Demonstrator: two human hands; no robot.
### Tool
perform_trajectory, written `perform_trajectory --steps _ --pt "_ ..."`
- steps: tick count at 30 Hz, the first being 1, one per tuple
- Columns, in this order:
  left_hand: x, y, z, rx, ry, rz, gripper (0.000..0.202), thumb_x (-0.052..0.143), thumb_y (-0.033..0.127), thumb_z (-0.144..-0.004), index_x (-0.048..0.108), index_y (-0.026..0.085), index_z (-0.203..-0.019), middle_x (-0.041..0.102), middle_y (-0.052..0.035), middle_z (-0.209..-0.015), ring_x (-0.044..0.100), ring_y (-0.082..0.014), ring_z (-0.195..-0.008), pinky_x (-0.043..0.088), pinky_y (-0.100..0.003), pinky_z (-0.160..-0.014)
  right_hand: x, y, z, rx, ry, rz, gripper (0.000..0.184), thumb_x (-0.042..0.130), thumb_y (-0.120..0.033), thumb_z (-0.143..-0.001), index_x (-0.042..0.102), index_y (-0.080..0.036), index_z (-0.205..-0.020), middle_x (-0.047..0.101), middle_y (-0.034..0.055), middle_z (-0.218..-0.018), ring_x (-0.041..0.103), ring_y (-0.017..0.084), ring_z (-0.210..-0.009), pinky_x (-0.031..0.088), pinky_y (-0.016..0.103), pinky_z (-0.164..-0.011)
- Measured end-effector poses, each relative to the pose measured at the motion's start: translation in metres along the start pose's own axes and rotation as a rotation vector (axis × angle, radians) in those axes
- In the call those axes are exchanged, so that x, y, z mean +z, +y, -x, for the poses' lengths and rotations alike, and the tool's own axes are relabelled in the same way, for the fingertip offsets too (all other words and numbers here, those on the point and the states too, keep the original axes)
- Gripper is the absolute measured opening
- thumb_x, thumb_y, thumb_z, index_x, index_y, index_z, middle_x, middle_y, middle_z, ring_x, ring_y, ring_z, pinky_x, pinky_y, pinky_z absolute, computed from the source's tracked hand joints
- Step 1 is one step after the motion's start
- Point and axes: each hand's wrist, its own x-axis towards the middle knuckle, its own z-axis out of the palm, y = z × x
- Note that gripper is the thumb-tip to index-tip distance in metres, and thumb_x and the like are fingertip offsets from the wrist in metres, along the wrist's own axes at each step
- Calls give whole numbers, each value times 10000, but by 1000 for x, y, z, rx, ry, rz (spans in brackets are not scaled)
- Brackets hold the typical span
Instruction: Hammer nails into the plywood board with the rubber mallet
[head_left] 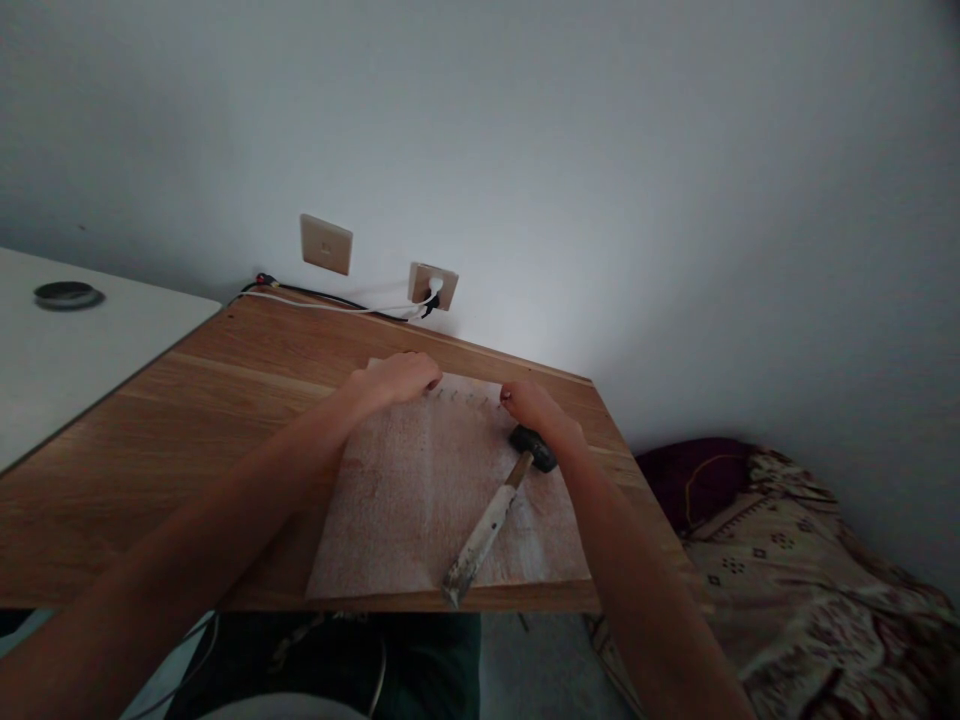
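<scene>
The right hand's (527,402) fingers are resting curled by the far-right corner of the board (397,500), the left hand's (409,376) by the far-left; their grip, I can't tell. Between them, nails (454,395) are standing upright, seemingly started, not sunk. The hammer (491,522) is lying idle, handle reaching the counter's (225,440) near edge.

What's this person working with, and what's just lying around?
Apparently part of the job:
flat pinkish board, likely wooden
row of thin, nail-like pins between left hand and right hand
hammer with black head and worn whitish handle

Seemingly just lying about:
thin white cable
thin black cable
cream-and-maroon patterned cloth
</scene>
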Motion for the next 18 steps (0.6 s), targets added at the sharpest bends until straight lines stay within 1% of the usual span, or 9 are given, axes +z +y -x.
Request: perform_trajectory --steps 3,5,7,9,12,14,15,16,18 --pt "-3 3 -3 30 -12 -45 163 617 186 -866 774 212 -833 757 -134 -1022 692 -289 -961 502 -393 -870 -10 -2 3 3 65 -49 325 512 -112 -972 792 -129 -1136 789 161 -1184 718 245 -1115 494 294 -962" --pt "-6 6 -7 66 46 14 141 632 211 -885 761 200 -827 754 -119 -963 685 -270 -945 492 -370 -876 -13 -5 4 3 94 -88 325 513 -134 -981 781 -142 -1165 789 140 -1187 717 230 -1112 494 281 -966" --pt "-9 8 -11 93 114 150 120 662 228 -883 744 189 -803 738 -92 -876 674 -248 -904 482 -350 -866 -13 -9 3 2 96 -127 295 543 -143 -966 796 -151 -1117 799 128 -1153 725 225 -1085 499 276 -957" --pt "-11 9 -15 89 136 362 105 698 234 -863 728 179 -779 708 -63 -784 652 -217 -818 477 -330 -816 -9 -12 2 4 84 -166 248 583 -140 -937 815 -154 -1023 810 130 -1088 735 235 -1047 507 288 -945" --pt "-12 6 -21 21 127 871 121 697 254 -878 710 169 -791 672 -42 -755 596 -157 -716 470 -289 -716 -3 -16 0 5 81 -238 214 605 -126 -912 815 -151 -942 815 131 -1005 745 238 -992 524 305 -917" --pt "-14 3 -24 -71 149 1260 147 637 229 -912 681 167 -786 653 -42 -777 571 -126 -699 467 -258 -674 -1 -16 -1 -3 91 -307 220 589 -131 -924 804 -138 -968 814 123 -960 750 214 -909 545 292 -859" --pt "-14 1 -26 -133 173 1416 163 607 202 -917 658 168 -766 639 -42 -777 560 -115 -692 467 -243 -657 -2 -17 -1 -9 95 -348 226 577 -141 -936 796 -129 -991 813 118 -937 749 197 -855 555 280 -815" --pt "-13 0 -27 -196 189 1531 181 582 179 -917 634 170 -743 624 -41 -766 549 -108 -679 466 -231 -639 -3 -17 -2 -16 98 -388 236 564 -154 -950 787 -119 -1018 812 113 -921 745 181 -807 562 265 -768" --pt "-8 2 -29 -302 193 1660 214 557 171 -917 597 174 -706 592 -37 -722 522 -101 -632 457 -213 -584 -9 -19 -2 -28 113 -458 261 535 -179 -973 769 -104 -1063 809 107 -915 735 159 -752 564 242 -694"
